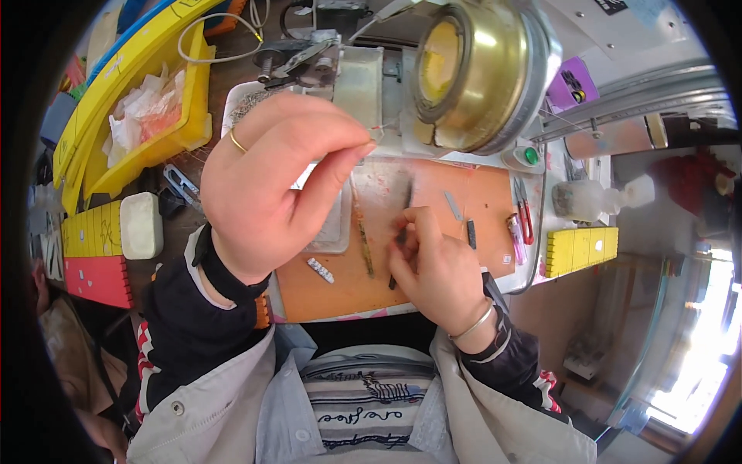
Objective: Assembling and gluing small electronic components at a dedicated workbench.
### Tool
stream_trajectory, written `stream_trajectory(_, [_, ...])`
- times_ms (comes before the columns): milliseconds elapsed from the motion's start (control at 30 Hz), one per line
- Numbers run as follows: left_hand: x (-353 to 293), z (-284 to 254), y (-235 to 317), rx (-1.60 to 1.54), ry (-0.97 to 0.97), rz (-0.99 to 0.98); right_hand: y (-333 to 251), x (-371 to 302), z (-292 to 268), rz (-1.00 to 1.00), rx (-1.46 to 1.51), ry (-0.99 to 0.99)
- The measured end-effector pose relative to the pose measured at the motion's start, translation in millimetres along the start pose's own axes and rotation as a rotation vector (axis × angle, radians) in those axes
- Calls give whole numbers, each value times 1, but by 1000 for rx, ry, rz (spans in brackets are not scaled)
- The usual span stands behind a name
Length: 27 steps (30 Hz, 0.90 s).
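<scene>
Raised over the left part of the bench, my left hand [270, 170] pinches a tiny thin piece with a red and pale tip [377, 131] between thumb and forefinger. Its exact kind is too small to make out. My right hand [440, 267] is closed round a slim dark tool [408, 189], held upright above the orange work mat [325, 298]; motion blurs the tool's upper end. Between the hands lies a thin, stained stick [362, 236]. A clear plastic tray [334, 232] is partly hidden beneath my left hand, with a small speckled bar [320, 271] beside it.
A large brass-coloured drum [471, 77] stands at the back. Right on the mat lie a grey blade [452, 205], red-handled pliers [525, 213] and a purple tube [515, 230]. A yellow bin [193, 127] of plastic scraps is far left; a plastic bottle [576, 199] stands right.
</scene>
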<state>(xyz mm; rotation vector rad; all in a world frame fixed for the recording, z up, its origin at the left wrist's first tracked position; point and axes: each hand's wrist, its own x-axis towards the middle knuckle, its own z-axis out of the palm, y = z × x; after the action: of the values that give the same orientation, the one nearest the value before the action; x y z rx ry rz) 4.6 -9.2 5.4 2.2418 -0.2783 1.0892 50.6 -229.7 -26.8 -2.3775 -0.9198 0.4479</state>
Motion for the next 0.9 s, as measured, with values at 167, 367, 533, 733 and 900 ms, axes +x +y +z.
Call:
stream_trajectory(167, [1,-1,-3,-17,-16,-13,6,-9,-33,172,639,-12])
stream_trajectory(367, [2,-1,-7,-52,-44,-16,23,-22,-62,-7,1590,4])
stream_trajectory(533, [4,-9,-11,-49,-98,54,13,-13,-63,-531,1449,95])
stream_trajectory(733, [2,-6,-6,-278,-149,-27,-15,-4,-51,-453,1052,361])
stream_trajectory(900, [0,-4,-12,-390,-124,-20,-2,-1,-59,-567,851,148])
